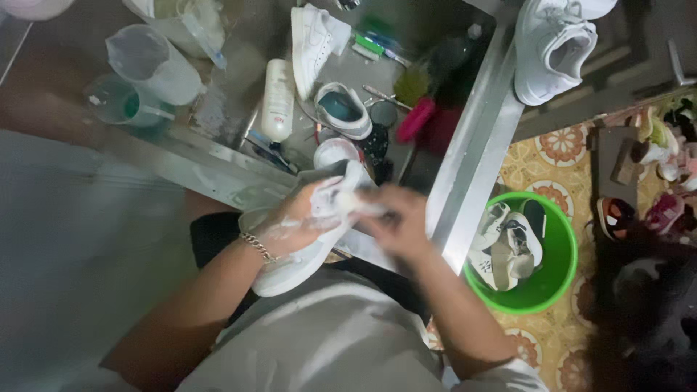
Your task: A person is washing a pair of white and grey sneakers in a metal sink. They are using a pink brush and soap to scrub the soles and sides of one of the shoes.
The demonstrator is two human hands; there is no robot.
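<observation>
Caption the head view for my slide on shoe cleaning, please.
Left hand holds a soapy white sneaker while the right hand works at it beside a green basin of shoes.

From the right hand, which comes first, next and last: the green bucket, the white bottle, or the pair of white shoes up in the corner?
Measured from the right hand in the head view:
1. Green bucket, on the patterned floor just to that hand's right.
2. White bottle, lying up on the wet tray, to the upper left.
3. Pair of white shoes, far up at the top right corner.
</observation>
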